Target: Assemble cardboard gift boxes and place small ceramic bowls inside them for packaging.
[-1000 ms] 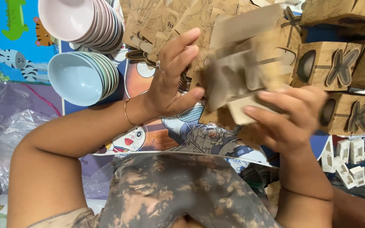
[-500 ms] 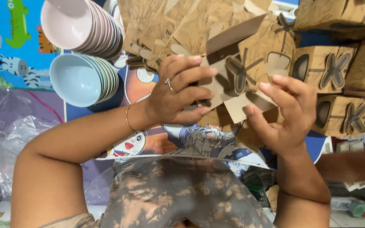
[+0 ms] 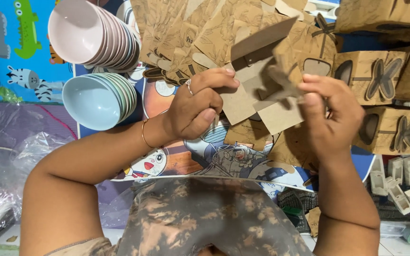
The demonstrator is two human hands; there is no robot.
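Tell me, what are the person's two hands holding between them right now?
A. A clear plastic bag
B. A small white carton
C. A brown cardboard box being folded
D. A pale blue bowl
C: the left hand and right hand both grip the half-folded brown cardboard box, while the stack of blue bowls sits apart, off to the left side.
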